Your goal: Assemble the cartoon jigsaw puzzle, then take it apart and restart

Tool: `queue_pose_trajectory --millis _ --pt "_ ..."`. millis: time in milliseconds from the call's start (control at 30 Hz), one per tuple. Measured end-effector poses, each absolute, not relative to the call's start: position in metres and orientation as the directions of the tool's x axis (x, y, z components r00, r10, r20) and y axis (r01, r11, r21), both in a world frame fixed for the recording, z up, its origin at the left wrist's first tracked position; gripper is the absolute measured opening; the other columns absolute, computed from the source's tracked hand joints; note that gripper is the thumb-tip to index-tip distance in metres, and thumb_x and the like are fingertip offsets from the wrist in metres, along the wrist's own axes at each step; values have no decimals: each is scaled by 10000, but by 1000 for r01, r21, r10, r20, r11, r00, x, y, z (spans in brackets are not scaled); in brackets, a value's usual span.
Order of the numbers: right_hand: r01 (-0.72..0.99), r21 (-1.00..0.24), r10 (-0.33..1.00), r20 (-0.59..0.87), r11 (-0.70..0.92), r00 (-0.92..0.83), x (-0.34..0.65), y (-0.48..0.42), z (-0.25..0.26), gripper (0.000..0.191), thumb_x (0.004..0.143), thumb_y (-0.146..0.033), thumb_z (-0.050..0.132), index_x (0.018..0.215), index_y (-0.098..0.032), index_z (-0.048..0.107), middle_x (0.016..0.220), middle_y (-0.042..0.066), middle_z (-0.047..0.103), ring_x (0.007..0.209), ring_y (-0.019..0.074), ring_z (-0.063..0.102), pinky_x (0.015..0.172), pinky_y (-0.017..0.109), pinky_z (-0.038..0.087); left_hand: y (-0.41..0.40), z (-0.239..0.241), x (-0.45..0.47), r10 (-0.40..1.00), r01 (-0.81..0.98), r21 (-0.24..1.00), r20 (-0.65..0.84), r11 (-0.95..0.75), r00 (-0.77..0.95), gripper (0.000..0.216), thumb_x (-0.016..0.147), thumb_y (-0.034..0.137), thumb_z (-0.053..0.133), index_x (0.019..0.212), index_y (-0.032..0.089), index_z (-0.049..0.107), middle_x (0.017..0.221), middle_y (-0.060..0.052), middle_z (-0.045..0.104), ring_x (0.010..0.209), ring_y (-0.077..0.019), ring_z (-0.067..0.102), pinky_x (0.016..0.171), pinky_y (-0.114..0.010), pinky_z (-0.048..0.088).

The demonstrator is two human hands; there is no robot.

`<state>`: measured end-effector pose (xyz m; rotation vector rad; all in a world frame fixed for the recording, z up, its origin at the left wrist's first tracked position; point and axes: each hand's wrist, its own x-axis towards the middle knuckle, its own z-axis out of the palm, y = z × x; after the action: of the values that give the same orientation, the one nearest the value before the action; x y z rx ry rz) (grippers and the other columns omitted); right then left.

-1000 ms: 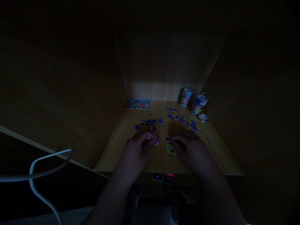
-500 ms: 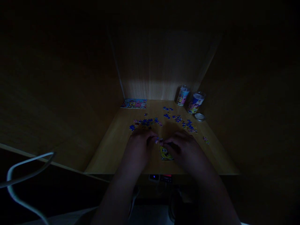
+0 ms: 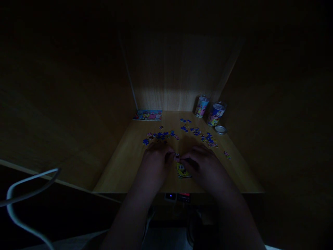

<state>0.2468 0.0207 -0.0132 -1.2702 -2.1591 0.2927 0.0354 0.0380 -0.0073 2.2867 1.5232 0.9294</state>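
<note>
Hands have closed in since earlier, now nearly meeting: left hand (image 3: 153, 166) and right hand (image 3: 204, 166) sit either side of a small puzzle piece (image 3: 177, 157), just above a yellow SpongeBob puzzle patch (image 3: 183, 171). Head view too dark to tell if either hand grips it. Loose blue pieces (image 3: 161, 136) lie across the wooden desk (image 3: 117, 177); picture card (image 3: 147, 115), two printed tins (image 3: 201, 106), metal lid (image 3: 221, 130) at far end.

No readable text, labels or numbers; too dark.
</note>
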Motion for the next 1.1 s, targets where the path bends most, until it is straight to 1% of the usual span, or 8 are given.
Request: queue_pose_trajectory --millis 267,400,500,567,633,767,933,1100 --pt "708 -482 850 393 516 -352 246 21 -12 22 1002 -266 774 1002 -275 794 972 1 778 954 213 701 910 406 517 37 -6 36 857 745 456 414 -487 307 168 941 76 779 871 222 733 914 -30 745 939 -261 704 859 -414 536" --pt "707 -483 850 391 516 -354 246 20 -12 58 986 -230 789 1006 -284 796 973 -2 785 956 215 706 913 408 515 33 -2 36 808 733 415 499 -540 312 177 975 49 681 1004 216 732 1040 -60 755 1009 -275 695 925 -447 536" --pt "696 -493 847 395 523 -356 247 21 -12 78 988 -227 787 1026 -295 796 990 -7 791 969 211 709 927 406 514 29 -1 33 770 689 411 535 -597 348 226 975 19 628 1010 217 731 1038 -58 766 1026 -272 697 933 -443 541" --pt "691 -496 845 397 526 -359 248 21 -13 68 992 -239 786 1034 -292 792 1001 -5 792 976 209 710 925 400 516 26 -2 29 735 652 385 528 -653 425 270 964 -1 624 1037 227 750 1078 -51 789 1068 -272 698 969 -451 540" --pt "693 -493 844 404 526 -353 248 22 -14 66 993 -248 785 1043 -289 793 998 -1 790 978 213 710 913 398 520 23 -4 26 708 638 343 505 -689 493 339 950 -17 636 1123 243 767 1160 -47 805 1134 -280 696 1020 -475 531" --pt "684 -485 832 412 545 -371 248 23 -15 115 1017 -254 750 1081 -325 814 1015 -6 793 987 213 718 923 409 527 16 -7 18 721 664 308 439 -681 536 452 947 -14 640 1276 271 761 1248 -49 807 1189 -282 707 1046 -502 545" --pt "681 -482 829 406 551 -384 249 23 -15 143 1035 -275 728 1097 -350 833 1027 -3 801 991 212 717 935 422 533 12 -6 13 742 673 337 439 -659 507 415 961 23 617 1261 265 771 1268 -53 809 1186 -289 724 1068 -540 563" --pt "682 -485 832 404 548 -381 248 22 -14 139 1037 -276 727 1091 -337 839 1026 4 807 966 206 722 933 412 537 12 -7 14 734 659 342 441 -670 517 444 954 11 603 1293 253 758 1308 -56 796 1222 -282 717 1100 -536 558"
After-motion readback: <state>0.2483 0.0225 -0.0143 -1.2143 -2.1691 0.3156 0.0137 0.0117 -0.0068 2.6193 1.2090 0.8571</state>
